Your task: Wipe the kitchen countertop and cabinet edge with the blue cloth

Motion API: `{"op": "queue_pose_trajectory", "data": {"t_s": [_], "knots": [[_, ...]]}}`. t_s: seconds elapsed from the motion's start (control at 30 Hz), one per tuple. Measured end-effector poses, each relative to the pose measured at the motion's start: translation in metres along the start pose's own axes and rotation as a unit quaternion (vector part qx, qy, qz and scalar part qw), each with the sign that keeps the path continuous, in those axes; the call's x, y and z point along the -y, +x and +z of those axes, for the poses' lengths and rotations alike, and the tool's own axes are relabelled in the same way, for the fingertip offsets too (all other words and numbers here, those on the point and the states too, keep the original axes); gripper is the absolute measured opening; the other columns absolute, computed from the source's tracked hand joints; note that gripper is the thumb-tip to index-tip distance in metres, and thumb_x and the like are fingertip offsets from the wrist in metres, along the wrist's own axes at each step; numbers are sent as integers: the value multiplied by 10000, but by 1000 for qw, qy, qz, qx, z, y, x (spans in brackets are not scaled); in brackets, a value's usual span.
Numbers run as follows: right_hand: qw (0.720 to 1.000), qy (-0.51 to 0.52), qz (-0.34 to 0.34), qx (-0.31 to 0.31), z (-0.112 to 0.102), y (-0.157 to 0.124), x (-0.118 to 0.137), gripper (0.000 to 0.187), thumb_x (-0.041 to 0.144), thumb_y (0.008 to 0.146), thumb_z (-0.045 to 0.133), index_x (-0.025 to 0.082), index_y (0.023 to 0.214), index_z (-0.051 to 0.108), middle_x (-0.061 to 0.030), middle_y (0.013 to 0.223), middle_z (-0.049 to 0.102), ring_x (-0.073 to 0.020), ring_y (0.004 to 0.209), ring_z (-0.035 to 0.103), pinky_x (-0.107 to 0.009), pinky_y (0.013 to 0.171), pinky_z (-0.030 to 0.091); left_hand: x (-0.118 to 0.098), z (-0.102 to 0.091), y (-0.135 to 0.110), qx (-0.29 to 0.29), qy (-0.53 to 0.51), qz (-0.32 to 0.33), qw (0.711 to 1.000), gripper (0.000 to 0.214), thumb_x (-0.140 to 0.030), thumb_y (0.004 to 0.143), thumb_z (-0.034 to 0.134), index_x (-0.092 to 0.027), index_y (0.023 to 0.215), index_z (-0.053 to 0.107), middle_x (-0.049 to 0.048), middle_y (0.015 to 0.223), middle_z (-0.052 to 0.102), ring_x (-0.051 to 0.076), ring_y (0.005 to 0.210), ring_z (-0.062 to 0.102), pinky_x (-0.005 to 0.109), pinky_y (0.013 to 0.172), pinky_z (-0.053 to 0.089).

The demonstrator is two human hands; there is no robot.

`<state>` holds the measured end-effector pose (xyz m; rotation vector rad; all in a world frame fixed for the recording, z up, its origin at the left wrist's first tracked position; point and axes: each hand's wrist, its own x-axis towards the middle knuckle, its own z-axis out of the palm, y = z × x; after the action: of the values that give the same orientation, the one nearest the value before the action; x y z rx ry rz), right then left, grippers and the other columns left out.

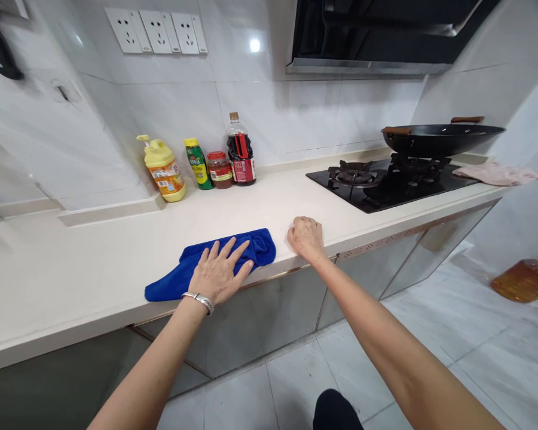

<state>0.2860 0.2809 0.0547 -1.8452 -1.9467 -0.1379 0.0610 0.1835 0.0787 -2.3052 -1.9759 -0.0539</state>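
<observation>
Left hand (219, 272): palm down with fingers spread and released, lying flat on a bright blue, soft fabric cloth (174, 280) without gripping it; a silver-coloured bracelet (201, 300) circles the wrist.
Blue cloth: at the near edge of a long, smooth, off-white countertop (112, 263), under the left hand; its left end tapers, its right end is rounded and rumpled.
Right hand (305, 237): clenched in a loose fist and resting on the countertop, right of the cloth and apart from it; I cannot tell whether anything is inside the fist.
Bottles by the wall: from left to right, a yellow plastic pump bottle (164, 170) with an orange label, a green squeeze bottle (199, 165) with a yellow cap, a squat red-lidded jar (220, 171) and a dark-filled, red-labelled bottle (241, 155) with a brown cap.
Hob: a black glass gas hob (367, 197) on the right, with a wide black wok (439, 140) on its right burner and a pale pink cloth (502, 173) at its right end.
Floor: a clear container of amber liquid (524, 280) stands at the far right.
</observation>
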Motion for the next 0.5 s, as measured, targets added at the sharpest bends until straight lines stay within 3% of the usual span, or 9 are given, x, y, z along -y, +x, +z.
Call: {"op": "queue_pose_trajectory", "data": {"t_s": [0.23,0.5], "knots": [[1000,9,-12,-2,-6,-3,-1,315,251,988,394,110,1088,658,-175,1144,682,-299,1112,585,-386,936,398,-25,4,15,-14,-24,24,999,673,-665,967,289,-384,1579,283,20,1656,279,401,1510,244,578,1237,222],[997,39,58,-26,-3,3,-2,363,244,1041,305,127,1078,647,-150,1094,730,-255,1064,654,-328,903,400,-60,8,50,4,-73,31,997,671,-677,953,309,-401,1564,316,6,1662,264,395,1524,205,577,1249,182]]}}
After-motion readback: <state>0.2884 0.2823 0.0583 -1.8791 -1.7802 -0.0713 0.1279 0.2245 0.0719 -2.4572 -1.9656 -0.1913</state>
